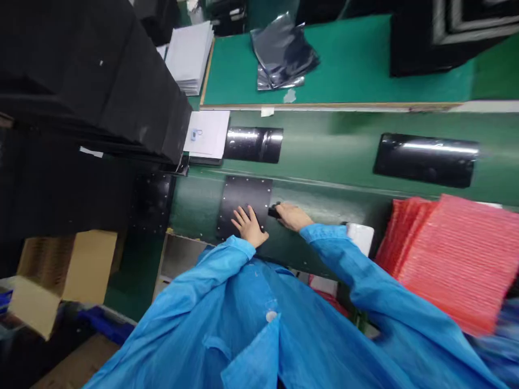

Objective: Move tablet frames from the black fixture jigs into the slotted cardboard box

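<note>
Far left, a stack of black trays [93,81]. Then a black perforated panel [245,197] flat on the green bench [344,208], under the left hand [249,227], fingers spread wide; right hand [292,216], fingers pinched narrow on a small black object [274,213] at the panel's edge. Panel likely thin, stiff, light: best gripped by its edges. Far right, pink padded bags [458,259]

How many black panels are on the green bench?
4: one panel under the left hand, a dotted panel by the black stack, a glossy panel by the white sheet, a glossy panel at right. Some may hide under the stack.
</note>
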`<state>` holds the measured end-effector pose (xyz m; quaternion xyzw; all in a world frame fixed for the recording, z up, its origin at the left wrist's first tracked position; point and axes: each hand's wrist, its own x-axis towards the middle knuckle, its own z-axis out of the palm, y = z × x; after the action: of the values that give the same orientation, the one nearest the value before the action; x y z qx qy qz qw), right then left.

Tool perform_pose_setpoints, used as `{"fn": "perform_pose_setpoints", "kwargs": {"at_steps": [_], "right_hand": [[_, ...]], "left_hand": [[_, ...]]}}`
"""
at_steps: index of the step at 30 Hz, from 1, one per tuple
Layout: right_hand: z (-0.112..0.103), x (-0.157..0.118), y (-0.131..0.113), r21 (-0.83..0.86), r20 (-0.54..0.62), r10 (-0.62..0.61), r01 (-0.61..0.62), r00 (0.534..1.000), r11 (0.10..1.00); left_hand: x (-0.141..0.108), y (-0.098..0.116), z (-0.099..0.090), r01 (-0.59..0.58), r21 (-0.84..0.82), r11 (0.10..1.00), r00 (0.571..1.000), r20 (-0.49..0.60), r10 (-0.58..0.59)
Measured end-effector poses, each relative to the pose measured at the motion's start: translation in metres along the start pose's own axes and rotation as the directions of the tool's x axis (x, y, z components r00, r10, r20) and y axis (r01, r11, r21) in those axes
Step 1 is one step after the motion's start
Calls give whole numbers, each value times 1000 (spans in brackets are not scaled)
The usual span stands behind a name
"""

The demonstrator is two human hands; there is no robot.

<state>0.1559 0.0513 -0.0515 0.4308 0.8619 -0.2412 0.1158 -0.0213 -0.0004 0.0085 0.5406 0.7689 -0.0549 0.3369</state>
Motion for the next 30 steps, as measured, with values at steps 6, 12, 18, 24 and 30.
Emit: {"fn": "perform_pose_setpoints", "kwargs": {"at_steps": [6, 12, 18, 24, 30], "right_hand": [[28, -27, -29, 39, -223, 147, -142, 964, 989], [52, 7, -108, 595, -47, 469, -352, 882, 722], [26, 32, -83, 950, 27, 767, -255, 640, 179], [-7, 15, -78, 962, -113, 622, -72, 775, 265], [-41, 67, -26, 921, -280, 495, 84, 823, 381]], "left_hand": [[24, -127, -134, 21, -321, 947, 998, 68, 0], [81, -146, -129, 251, -227, 941, 925, -230, -302], [67, -110, -54, 75, -104, 992, 990, -115, -87], [46, -108, -61, 70, -693, 718, 990, 135, 33], [-1, -85, -86, -15, -890, 455, 1000, -8, 17]]}}
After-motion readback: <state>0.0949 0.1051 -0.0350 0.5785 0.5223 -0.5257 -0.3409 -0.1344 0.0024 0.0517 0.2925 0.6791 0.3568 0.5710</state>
